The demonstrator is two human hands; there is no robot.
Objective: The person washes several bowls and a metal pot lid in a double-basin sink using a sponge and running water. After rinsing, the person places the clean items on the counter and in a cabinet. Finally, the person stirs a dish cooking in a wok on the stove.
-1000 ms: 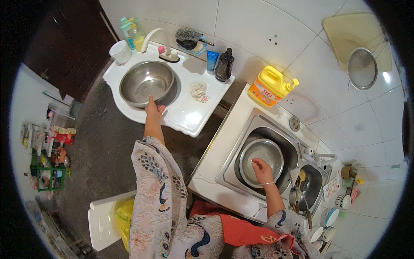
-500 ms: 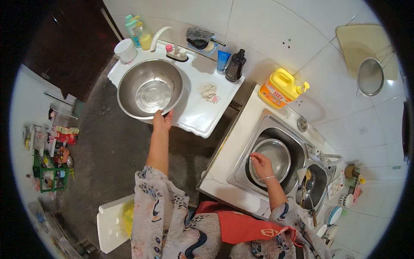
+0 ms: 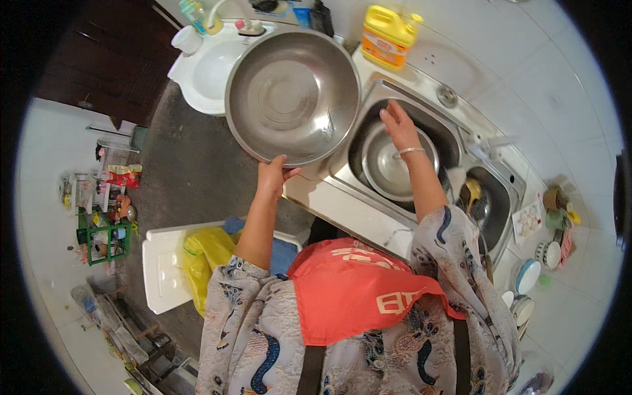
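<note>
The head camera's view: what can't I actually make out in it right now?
In the head view:
Large metal bowl: underside, turned away from the camera.
Left hand: any fingers beneath that bowl, hidden by it.
White washbasin: its right part, behind that bowl.
Smaller metal bowl: partly hidden by the right hand.
White tap: top, cut off by the upper edge.

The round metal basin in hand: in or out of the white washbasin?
Out: the left hand holds the large, round silvery metal basin by its near rim, with the bowl of the white washbasin showing beside it.
</note>
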